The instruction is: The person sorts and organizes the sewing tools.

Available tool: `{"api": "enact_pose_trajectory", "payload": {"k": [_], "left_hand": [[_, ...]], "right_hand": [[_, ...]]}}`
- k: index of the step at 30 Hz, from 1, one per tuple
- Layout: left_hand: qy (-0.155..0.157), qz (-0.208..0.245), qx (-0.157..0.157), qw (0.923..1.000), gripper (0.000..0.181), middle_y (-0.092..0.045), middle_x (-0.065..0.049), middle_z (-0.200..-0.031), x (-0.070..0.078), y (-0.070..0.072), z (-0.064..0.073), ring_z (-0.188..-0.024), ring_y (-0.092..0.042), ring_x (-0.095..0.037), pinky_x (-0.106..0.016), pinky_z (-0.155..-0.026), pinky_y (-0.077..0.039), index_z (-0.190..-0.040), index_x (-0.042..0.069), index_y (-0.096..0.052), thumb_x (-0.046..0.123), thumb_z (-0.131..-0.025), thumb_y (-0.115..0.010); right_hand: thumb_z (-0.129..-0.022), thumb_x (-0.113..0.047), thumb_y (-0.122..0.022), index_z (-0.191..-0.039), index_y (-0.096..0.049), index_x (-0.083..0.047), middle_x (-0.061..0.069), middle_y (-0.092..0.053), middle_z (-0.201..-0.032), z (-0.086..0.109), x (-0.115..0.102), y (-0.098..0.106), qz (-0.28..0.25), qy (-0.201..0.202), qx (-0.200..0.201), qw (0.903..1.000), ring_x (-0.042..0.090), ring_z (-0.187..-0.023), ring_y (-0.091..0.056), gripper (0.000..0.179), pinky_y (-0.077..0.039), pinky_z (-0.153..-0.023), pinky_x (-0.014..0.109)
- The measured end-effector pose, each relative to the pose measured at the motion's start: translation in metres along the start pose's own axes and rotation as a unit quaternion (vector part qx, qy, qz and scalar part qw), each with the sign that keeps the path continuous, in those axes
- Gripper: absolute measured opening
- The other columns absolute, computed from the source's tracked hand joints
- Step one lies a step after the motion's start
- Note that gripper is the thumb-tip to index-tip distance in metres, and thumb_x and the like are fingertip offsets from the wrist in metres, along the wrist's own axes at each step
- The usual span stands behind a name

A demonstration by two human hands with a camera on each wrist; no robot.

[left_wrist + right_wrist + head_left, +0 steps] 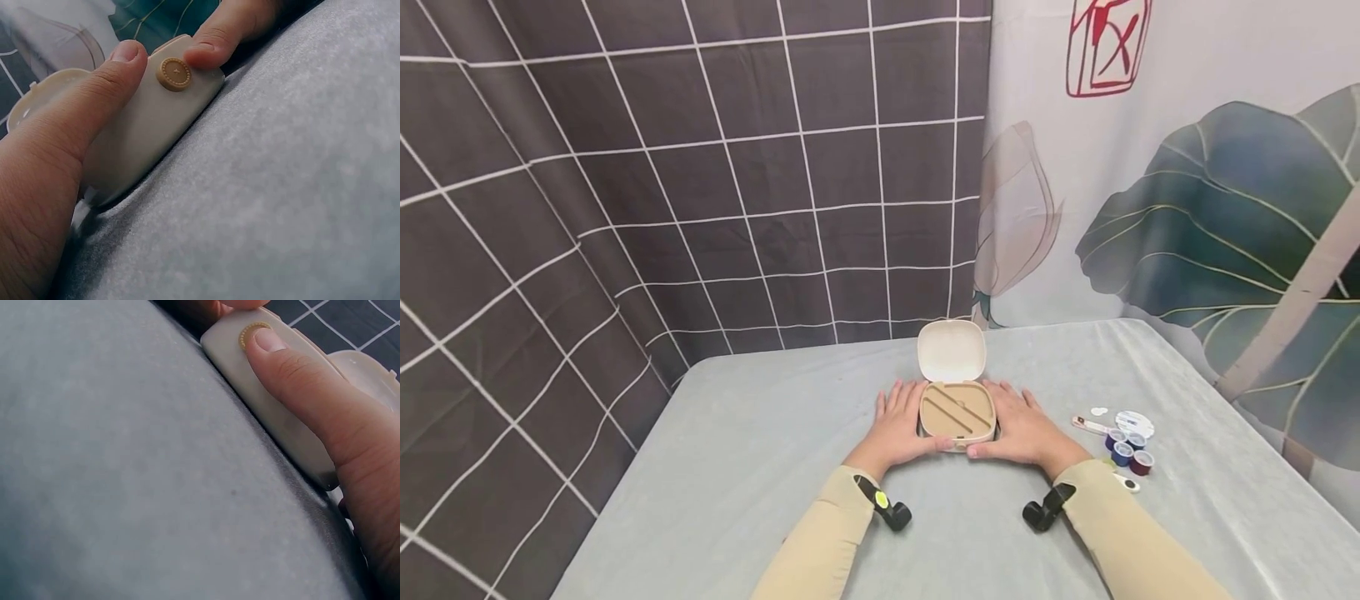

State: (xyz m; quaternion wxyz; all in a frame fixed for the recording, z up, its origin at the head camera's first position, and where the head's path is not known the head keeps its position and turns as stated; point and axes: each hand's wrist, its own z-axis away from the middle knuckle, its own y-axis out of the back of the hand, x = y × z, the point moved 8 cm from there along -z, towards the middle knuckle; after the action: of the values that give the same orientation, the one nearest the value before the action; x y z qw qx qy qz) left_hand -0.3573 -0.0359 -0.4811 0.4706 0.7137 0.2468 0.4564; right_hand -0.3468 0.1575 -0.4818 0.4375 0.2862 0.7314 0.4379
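A cream case (pixel 958 412) stands on the table with its white lid (pixel 951 350) raised at the back. Inside lies a tan insert with diagonal slots. My left hand (pixel 897 429) holds the case along its left side, fingers pointing away and thumb across the front. From the right side my right hand (pixel 1026 429) holds it the same way. In the left wrist view, a round tan button-like catch (pixel 175 73) sits on the front wall between both thumbs. The right thumb (pixel 294 365) touches this catch in the right wrist view.
Right of the right hand lie several small blue spools (pixel 1122 453), a dark red spool (pixel 1141 462), a round white disc (pixel 1134 424) with blue print and a slim white tool (pixel 1090 425). A grey cloth (pixel 760 450) covers the table. Curtains hang behind it.
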Motion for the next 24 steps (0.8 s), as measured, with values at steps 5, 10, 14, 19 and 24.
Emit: {"api": "enact_pose_trajectory", "payload": {"k": [5,10,14,19,24], "left_hand": [[-0.01,0.018,0.001,0.9998,0.088,-0.03,-0.018,-0.162,0.002,0.004,-0.002,-0.152,-0.02,-0.035,-0.056,-0.123,-0.011,-0.159,0.01,-0.027,0.066,-0.095,-0.051],[-0.042,0.006,0.01,0.999,0.083,-0.035,-0.014,-0.158,0.015,0.02,-0.01,-0.146,-0.034,-0.03,-0.046,-0.119,-0.031,-0.159,0.014,-0.029,0.056,-0.094,-0.061],[-0.029,-0.076,0.028,0.9963,0.083,-0.049,-0.008,-0.143,0.027,0.04,-0.016,-0.13,-0.05,-0.024,-0.041,-0.108,-0.045,-0.158,0.02,-0.035,0.05,-0.089,-0.071],[-0.063,-0.093,0.019,0.9934,0.081,-0.054,-0.004,-0.135,0.049,0.056,-0.023,-0.123,-0.053,-0.021,-0.038,-0.104,-0.047,-0.154,0.023,-0.042,0.044,-0.085,-0.08],[-0.155,-0.053,-0.038,0.9858,0.068,-0.054,0.001,-0.14,0.07,0.052,-0.036,-0.131,-0.05,-0.015,-0.03,-0.111,-0.04,-0.147,0.024,-0.053,0.025,-0.085,-0.082]], "right_hand": [[-0.07,-0.077,-0.072,-0.156,-0.032,0.0,0.023,-0.037,-0.158,0.001,0.002,-0.003,0.005,-0.006,-0.006,0.9999,0.05,-0.145,-0.028,0.122,-0.015,-0.114,0.072],[-0.072,-0.076,-0.071,-0.155,-0.032,0.002,0.025,-0.037,-0.157,0.002,0.0,-0.001,0.001,-0.009,-0.006,0.9999,0.05,-0.145,-0.028,0.121,-0.015,-0.114,0.072],[-0.072,-0.076,-0.071,-0.155,-0.032,0.003,0.025,-0.038,-0.157,0.003,-0.002,-0.001,0.005,-0.014,-0.008,0.9999,0.05,-0.145,-0.029,0.121,-0.015,-0.115,0.072],[-0.071,-0.078,-0.07,-0.155,-0.032,0.003,0.023,-0.038,-0.157,0.004,-0.002,-0.003,0.011,-0.015,-0.008,0.9998,0.049,-0.146,-0.028,0.122,-0.015,-0.115,0.072],[-0.072,-0.077,-0.071,-0.156,-0.03,0.002,0.022,-0.037,-0.158,0.003,0.0,-0.001,0.004,-0.009,-0.002,0.9999,0.05,-0.146,-0.028,0.122,-0.014,-0.115,0.072]]}}
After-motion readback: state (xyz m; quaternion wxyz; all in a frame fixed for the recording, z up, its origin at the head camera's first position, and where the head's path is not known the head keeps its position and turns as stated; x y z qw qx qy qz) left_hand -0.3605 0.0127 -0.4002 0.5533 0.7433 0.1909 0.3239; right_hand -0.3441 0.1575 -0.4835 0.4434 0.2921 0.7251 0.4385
